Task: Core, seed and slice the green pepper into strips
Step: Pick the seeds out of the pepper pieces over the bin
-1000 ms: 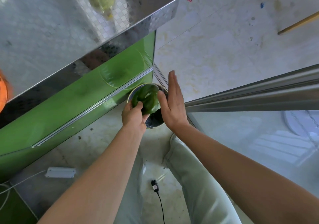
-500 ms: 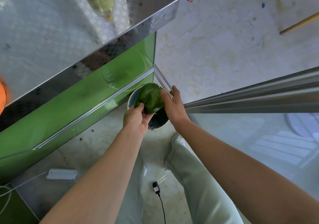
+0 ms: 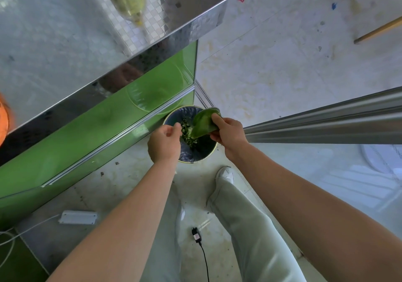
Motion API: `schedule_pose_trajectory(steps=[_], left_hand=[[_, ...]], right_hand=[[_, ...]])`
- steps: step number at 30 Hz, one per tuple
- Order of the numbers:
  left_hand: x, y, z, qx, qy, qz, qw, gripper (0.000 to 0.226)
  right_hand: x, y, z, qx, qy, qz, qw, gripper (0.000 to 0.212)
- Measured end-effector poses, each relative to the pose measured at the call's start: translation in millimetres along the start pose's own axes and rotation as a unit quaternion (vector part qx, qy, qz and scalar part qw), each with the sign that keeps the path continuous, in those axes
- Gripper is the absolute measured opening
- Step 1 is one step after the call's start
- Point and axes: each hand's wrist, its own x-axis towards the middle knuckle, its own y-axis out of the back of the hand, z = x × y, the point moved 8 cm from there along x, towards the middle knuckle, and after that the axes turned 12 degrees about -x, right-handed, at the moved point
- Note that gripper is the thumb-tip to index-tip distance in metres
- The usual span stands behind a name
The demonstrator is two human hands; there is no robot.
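Seeding stage, mid-frame: right hand [image 3: 228,135] is gripping the green pepper [image 3: 203,123] w/ fingers wrapped around it, tipping it over the bin [image 3: 210,153]. Left hand [image 3: 165,143] is curled loosely, fingers narrow, apparently holding nothing. Seeds look mostly out; slicing into strips not yet begun.

Right hand [image 3: 228,132] gripping (thumb on top); left hand [image 3: 164,142] loosely curled.

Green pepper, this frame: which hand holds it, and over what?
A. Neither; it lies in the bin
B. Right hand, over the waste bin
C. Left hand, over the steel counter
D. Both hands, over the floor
B: the right hand has its grip on the green pepper above the waste bin, while the left hand is off the pepper beside it.
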Motion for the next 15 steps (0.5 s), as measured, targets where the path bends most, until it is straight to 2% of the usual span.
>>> schedule_pose_trajectory(steps=[2,4,5,6,8,10,12,15], left_hand=[[1,2,4,0.052,-0.025,-0.01,0.998,0.037],[2,-4,10,0.035,-0.051,-0.056,0.997,0.021],[1,-10,13,-0.006,-0.05,-0.102,0.994,0.027],[-3,-18,13,-0.065,-0.022,-0.152,0.986,0.042],[-17,-34,13,-0.166,0.05,-0.246,0.954,0.06],[-26,-44,13,-0.18,0.061,-0.309,0.932,0.074],[-26,-46,7,-0.183,0.062,-0.321,0.927,0.075],[-25,-42,4,-0.208,0.101,-0.296,0.927,0.052]], right_hand=[[1,3,-1,-0.028,-0.002,0.003,1.0,0.037],[1,4,0,-0.038,-0.004,-0.004,0.999,0.036],[0,3,0,-0.039,-0.004,-0.012,0.999,0.032],[-1,1,0,-0.04,-0.002,-0.025,0.999,0.026],[-5,-6,-3,-0.055,0.008,-0.065,0.996,0.019],[-10,-18,-6,-0.066,0.021,-0.116,0.991,0.016],[-14,-25,-10,-0.052,0.029,-0.148,0.987,0.019],[-18,-33,-19,-0.014,0.037,-0.199,0.979,0.033]])
